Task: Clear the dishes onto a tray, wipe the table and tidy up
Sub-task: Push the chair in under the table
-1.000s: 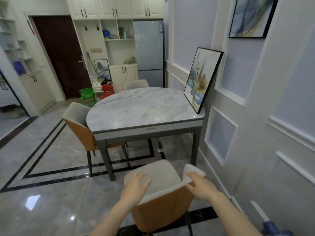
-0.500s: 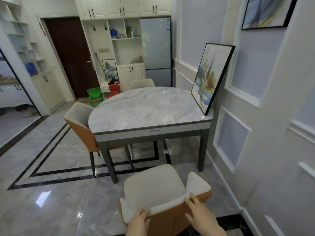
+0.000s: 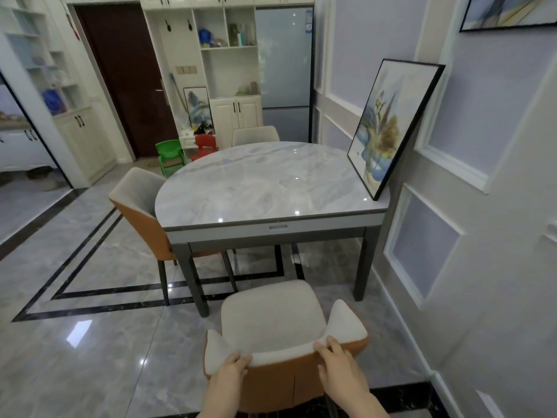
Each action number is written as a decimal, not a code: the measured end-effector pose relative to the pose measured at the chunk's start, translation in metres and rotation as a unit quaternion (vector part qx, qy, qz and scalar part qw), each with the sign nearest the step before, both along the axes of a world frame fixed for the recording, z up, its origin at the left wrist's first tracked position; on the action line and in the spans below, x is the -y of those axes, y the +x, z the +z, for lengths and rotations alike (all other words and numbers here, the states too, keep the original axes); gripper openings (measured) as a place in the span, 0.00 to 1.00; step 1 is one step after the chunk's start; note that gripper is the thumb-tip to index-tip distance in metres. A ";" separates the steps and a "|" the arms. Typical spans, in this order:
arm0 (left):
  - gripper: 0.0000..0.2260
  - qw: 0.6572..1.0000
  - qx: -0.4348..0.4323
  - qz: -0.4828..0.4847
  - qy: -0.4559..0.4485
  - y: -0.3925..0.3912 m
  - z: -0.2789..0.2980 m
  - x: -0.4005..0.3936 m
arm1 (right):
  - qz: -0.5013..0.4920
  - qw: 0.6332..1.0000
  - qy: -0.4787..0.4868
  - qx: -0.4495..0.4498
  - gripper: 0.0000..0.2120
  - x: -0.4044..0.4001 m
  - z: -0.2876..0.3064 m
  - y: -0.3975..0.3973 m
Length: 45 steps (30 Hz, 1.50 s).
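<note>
Both hands lower now, left hand (image 3: 229, 376) and right hand (image 3: 342, 372) fingers seemingly curled over chair (image 3: 271, 321) backrest.

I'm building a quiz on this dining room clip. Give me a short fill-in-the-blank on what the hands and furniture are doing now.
Both hands, left hand and right hand, grip the backrest of the nearest ____.
The framed picture stands on the marble table and leans against the ____.
The small plastic chair beside the red one is ____.

Missing: chair; wall; green
</note>
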<state>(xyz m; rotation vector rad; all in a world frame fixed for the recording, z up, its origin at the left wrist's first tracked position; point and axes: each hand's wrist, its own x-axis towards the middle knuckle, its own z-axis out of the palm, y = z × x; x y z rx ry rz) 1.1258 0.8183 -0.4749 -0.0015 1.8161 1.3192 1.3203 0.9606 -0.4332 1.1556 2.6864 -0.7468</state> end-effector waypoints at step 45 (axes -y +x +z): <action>0.22 0.996 -0.008 -0.022 -0.089 -0.279 0.008 -0.311 | -0.059 0.997 0.010 0.038 0.15 -0.307 -0.009 -0.273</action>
